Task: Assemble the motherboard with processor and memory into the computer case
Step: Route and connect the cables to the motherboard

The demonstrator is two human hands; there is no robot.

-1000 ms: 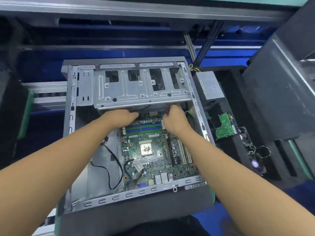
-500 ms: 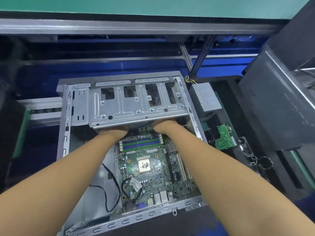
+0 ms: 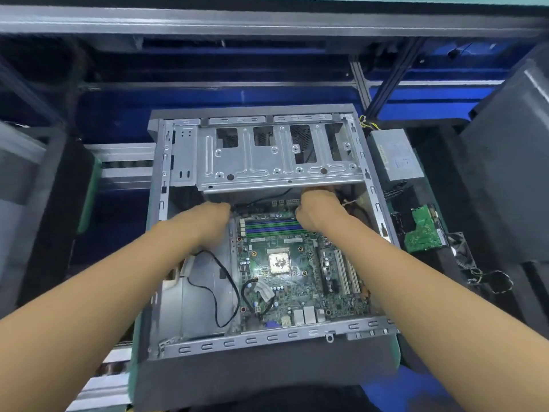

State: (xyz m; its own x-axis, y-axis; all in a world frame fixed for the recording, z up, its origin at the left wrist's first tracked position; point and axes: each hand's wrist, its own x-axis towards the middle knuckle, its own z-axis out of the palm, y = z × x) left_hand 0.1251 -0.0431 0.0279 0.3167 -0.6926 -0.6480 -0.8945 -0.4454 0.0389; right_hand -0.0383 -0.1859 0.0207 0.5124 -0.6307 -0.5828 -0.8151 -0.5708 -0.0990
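Observation:
The green motherboard point(image 3: 297, 286) lies inside the open grey computer case point(image 3: 267, 340). Its processor point(image 3: 278, 262) sits in the middle, and the green and blue memory slots point(image 3: 271, 227) run along its far end. My left hand point(image 3: 212, 217) curls down over the board's far left corner. My right hand point(image 3: 315, 208) holds the board's far edge near the right end of the memory slots. Its fingertips are hidden under the metal drive cage point(image 3: 267, 162).
A black cable point(image 3: 219, 292) loops over the case floor left of the board. Right of the case, on black foam, lie a grey power supply point(image 3: 396, 157), a green circuit board point(image 3: 421, 230) and a small fan point(image 3: 462, 251). Dark panels stand on both sides.
Both hands have drawn back a little from under the drive cage. My left hand has shifted left to the board's corner. The camera view has moved.

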